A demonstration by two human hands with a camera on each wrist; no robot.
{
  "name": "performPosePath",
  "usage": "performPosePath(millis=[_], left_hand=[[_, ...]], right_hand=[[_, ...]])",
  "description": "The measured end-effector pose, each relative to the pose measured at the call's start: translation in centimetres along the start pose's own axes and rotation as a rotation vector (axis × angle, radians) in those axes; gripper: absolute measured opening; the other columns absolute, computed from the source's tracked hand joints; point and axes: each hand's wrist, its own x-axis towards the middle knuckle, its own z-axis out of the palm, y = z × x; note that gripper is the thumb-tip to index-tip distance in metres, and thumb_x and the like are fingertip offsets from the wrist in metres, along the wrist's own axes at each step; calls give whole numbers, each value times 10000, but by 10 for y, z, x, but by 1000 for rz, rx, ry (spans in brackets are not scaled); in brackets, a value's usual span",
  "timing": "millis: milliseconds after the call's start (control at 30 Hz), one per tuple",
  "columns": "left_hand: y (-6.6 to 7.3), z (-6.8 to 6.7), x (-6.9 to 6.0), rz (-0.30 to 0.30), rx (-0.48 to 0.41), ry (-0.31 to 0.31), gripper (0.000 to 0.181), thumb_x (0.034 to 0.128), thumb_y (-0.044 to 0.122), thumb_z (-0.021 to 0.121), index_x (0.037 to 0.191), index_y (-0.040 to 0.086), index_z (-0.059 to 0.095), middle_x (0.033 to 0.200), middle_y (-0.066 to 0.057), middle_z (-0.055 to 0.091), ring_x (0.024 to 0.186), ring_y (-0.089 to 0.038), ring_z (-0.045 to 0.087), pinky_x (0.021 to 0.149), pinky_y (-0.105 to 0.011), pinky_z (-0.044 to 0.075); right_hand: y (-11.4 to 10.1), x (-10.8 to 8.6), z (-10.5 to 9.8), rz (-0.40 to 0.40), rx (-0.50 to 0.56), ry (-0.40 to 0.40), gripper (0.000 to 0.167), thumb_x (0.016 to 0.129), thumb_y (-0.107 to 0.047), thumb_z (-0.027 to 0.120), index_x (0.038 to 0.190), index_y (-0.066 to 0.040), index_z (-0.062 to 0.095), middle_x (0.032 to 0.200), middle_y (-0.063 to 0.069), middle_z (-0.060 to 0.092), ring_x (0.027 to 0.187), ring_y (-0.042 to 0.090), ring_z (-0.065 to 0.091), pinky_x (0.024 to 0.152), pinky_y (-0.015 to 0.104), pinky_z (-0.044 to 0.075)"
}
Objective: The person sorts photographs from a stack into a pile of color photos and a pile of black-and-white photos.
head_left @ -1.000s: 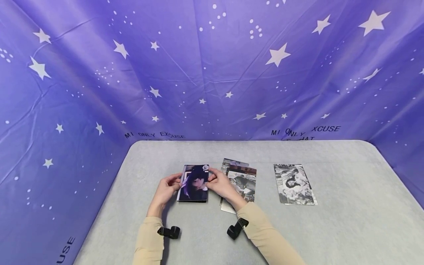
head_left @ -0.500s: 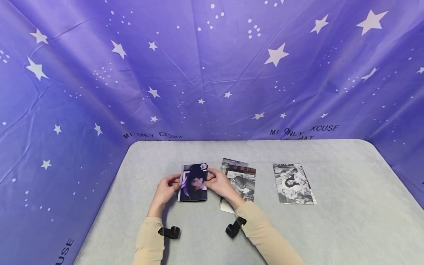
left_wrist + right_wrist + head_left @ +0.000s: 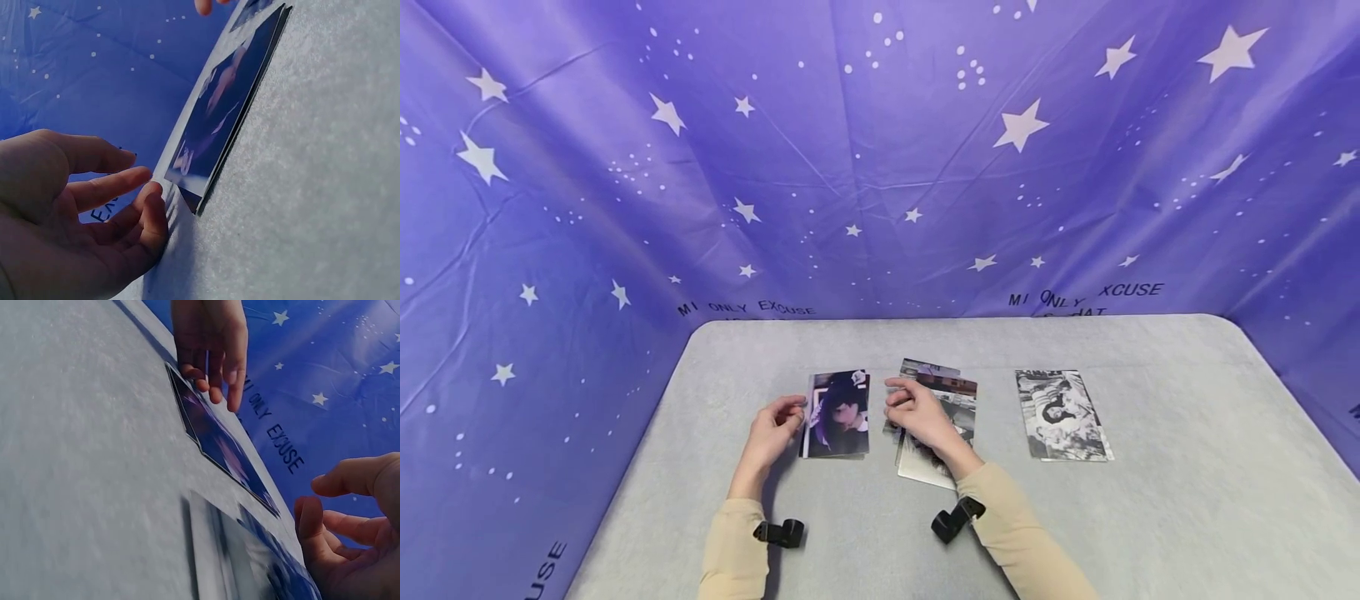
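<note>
A small stack of photo cards lies on the table, its top card a dark purple picture of a person. The cards beneath jut out slightly at the edges. My left hand rests beside its left edge with fingers loosely bent; the left wrist view shows a gap between the fingertips and the stack. Above a second, spread pile of photo cards hovers my right hand, partly hiding it. In the right wrist view nothing sits between the right fingers.
A third pile of black-and-white photo cards lies to the right. The grey table meets a purple star-printed cloth at its back and sides. Each wrist wears a black camera.
Both hands have let go of the left stack's sides. The right hand has moved right, over the middle pile. The left hand has drawn slightly away. The stack's top card now sits slightly askew.
</note>
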Motion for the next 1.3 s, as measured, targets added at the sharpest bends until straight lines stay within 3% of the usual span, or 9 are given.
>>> performPosePath(millis=[300, 467, 600, 700, 867, 1300], left_hand=[[4, 4, -5, 9, -53, -17, 255, 903, -39, 583, 1146, -111, 610, 938, -199, 625, 766, -184, 571, 603, -208, 464], [17, 7, -11, 23, -77, -43, 263, 894, -71, 572, 1145, -147, 587, 962, -261, 609, 782, -200, 568, 627, -210, 468], [15, 12, -11, 39, -92, -51, 262, 899, -66, 568, 1147, -147, 587, 981, -263, 610, 781, -172, 561, 647, -204, 468], [13, 17, -10, 51, -113, -57, 254, 907, -54, 575, 1145, -142, 591, 992, -261, 609, 786, -154, 566, 661, -203, 472], [18, 27, -13, 84, -160, -70, 244, 891, -82, 572, 1125, -145, 598, 954, -233, 613, 764, -178, 582, 654, -216, 483], [23, 52, -21, 100, -219, -149, 235, 883, -93, 564, 1107, -163, 582, 898, -205, 618, 752, -153, 569, 639, -227, 481]], right_hand=[[3, -10, -19, 2, 5, 5, 427, 801, 44, 651, 1219, 77, 568, 933, 146, 630, 732, 136, 598, 664, 233, 478], [4, -18, -27, 5, -14, 10, 409, 806, 46, 649, 1207, 76, 577, 926, 129, 637, 722, 126, 591, 647, 212, 470], [-15, -34, -34, -42, -45, -5, 356, 810, 99, 614, 1154, 160, 546, 907, 241, 620, 737, 196, 612, 639, 192, 467], [-15, -40, -39, -47, -50, -6, 343, 817, 127, 592, 1147, 195, 523, 918, 299, 601, 753, 234, 613, 639, 186, 470], [11, -40, -47, -18, -54, 23, 383, 818, 85, 631, 1188, 138, 547, 932, 209, 627, 761, 171, 604, 653, 194, 484], [14, -61, -71, -12, -57, 59, 399, 804, 76, 656, 1190, 112, 559, 922, 149, 628, 752, 133, 610, 677, 208, 503]])
